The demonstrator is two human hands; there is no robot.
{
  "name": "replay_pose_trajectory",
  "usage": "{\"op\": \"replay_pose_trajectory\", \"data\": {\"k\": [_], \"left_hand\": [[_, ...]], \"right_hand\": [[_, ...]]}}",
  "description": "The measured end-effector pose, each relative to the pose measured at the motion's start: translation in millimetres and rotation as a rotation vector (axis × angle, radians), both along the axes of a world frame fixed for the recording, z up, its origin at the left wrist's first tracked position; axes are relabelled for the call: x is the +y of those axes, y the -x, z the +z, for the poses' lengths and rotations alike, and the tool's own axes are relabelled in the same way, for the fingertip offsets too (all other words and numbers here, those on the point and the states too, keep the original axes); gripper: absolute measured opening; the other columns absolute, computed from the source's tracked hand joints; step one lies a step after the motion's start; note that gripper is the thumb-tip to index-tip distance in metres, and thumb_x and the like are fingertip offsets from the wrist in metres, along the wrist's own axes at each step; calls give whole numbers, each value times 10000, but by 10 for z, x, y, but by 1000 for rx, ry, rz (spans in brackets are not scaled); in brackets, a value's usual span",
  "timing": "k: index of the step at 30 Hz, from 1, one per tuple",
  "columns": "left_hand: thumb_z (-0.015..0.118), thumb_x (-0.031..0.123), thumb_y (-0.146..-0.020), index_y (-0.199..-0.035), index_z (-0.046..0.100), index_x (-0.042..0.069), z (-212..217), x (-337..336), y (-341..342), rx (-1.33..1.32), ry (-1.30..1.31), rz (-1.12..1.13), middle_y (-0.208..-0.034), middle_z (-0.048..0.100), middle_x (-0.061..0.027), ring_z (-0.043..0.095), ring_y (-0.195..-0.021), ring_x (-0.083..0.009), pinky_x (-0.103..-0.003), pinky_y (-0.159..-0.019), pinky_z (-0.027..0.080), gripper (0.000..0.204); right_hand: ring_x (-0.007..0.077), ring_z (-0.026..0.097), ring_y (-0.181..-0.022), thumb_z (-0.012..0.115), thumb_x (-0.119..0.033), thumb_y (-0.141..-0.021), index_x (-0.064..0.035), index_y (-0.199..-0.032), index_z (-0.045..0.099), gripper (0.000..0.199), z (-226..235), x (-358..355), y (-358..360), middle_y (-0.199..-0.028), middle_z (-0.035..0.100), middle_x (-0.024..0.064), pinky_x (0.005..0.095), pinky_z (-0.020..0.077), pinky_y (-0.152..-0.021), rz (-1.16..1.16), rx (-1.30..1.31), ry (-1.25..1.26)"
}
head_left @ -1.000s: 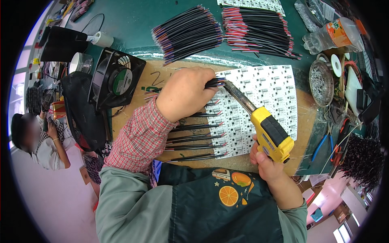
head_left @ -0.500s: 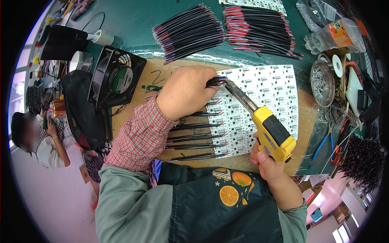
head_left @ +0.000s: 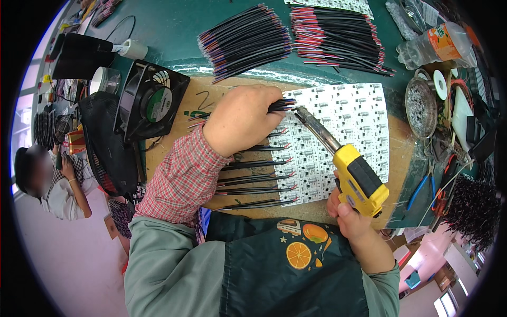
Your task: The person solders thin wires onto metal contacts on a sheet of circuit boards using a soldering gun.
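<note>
My left hand (head_left: 244, 115) is closed on several black cables (head_left: 282, 105), whose stripped ends poke out past the fingertips over the white circuit board panel (head_left: 348, 127). Gripped in my right hand (head_left: 349, 215) is a yellow and black soldering gun (head_left: 360, 179). Its dark metal tip lies just right of the cable ends, close to the board; whether they touch I cannot tell. Below my left hand, a row of black cables (head_left: 248, 178) runs from the board's left edge, their red and bare ends lying on it. My left fingertips are partly hidden behind the hand.
Two cable bundles (head_left: 245, 42) (head_left: 338, 39) lie at the back. A square fan (head_left: 153, 100) stands to the left. On the right are a round metal dish (head_left: 421, 108), blue-handled pliers (head_left: 420, 191) and a plastic bottle (head_left: 437, 46). Another person (head_left: 66, 182) sits far left.
The soldering gun has shifted slightly right and toward me, its tip drawing a little away from the cable ends. My left hand has barely moved.
</note>
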State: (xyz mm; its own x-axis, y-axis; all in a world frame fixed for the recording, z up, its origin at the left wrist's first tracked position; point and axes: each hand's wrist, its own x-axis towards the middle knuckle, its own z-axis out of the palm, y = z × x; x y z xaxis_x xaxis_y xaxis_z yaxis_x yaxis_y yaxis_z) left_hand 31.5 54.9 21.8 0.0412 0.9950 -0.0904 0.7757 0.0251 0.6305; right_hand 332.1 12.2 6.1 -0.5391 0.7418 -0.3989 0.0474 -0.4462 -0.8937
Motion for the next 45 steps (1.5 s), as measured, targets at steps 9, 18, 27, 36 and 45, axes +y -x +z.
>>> {"op": "replay_pose_trajectory", "data": {"k": [9, 18, 27, 36, 45], "left_hand": [[669, 192, -815, -891, 674, 8, -44, 2, 22, -86, -9, 16, -789, 637, -200, 618, -763, -394, -461, -690, 490, 200], [699, 139, -792, -890, 674, -4, -23, 20, 48, -124, 46, 15, -771, 648, -163, 618, -691, -295, -359, -658, 485, 175], [701, 143, -787, -884, 675, -4, -35, 31, 40, -52, -22, -24, -786, 649, -167, 622, -710, -317, -373, -658, 487, 178], [691, 149, -795, -874, 669, -11, -12, 27, 18, -22, 2, -25, -805, 650, -177, 625, -735, -333, -390, -676, 486, 180], [626, 168, -882, -930, 589, -13, 151, -55, -20, -35, -62, 33, -810, 623, -199, 610, -768, -392, -449, -680, 477, 191]], "right_hand": [[112, 422, -595, 719, -299, -819, 25, -1325, 414, 674, -36, -15, -27, -732, 463, 37, 254, 373, -534, 16, -15, 2], [122, 437, -613, 696, -297, -835, 11, -1262, 456, 579, -15, -31, 6, -742, 463, 37, 267, 392, -548, 4, -21, 6], [118, 521, -687, 668, -185, -843, -1, -1170, 522, 403, -94, -41, -64, -813, 547, 39, 268, 438, -599, 36, -17, -48], [118, 488, -658, 680, -185, -831, -7, -1206, 487, 458, -55, -31, -39, -779, 525, 28, 269, 415, -586, 15, 10, -24], [106, 416, -602, 707, -296, -828, 21, -1381, 369, 722, -80, -26, -29, -746, 457, 36, 250, 371, -539, -16, 57, -13]]}}
